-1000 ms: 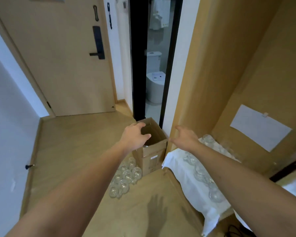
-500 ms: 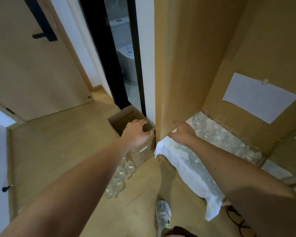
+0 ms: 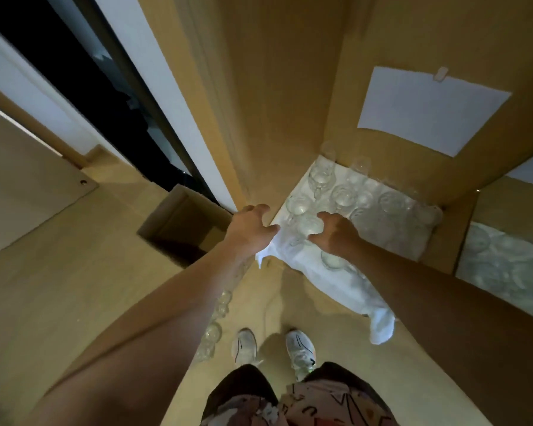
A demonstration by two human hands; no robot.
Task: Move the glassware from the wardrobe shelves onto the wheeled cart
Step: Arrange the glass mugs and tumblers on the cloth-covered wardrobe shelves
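Several clear glasses (image 3: 342, 195) stand on a white cloth (image 3: 326, 272) that covers a low wardrobe shelf and hangs over its front edge. My right hand (image 3: 336, 233) is at the shelf's front left, thumb and fingers curled round one clear glass (image 3: 308, 225). My left hand (image 3: 248, 229) hovers at the shelf's left front corner with its fingers spread and holds nothing; its thumb is at the cloth's edge. The wheeled cart is not in view.
An open cardboard box (image 3: 179, 219) stands on the floor left of the wardrobe side panel (image 3: 259, 103). More glasses (image 3: 213, 333) stand on the floor under my left arm. A second compartment with glassware (image 3: 505, 265) lies to the right. My shoes (image 3: 299, 348) are below.
I stepped closer and the view tilted down onto the shelf. My right hand moved in over the cloth and curled round a glass. My left hand moved from the box to the shelf corner.
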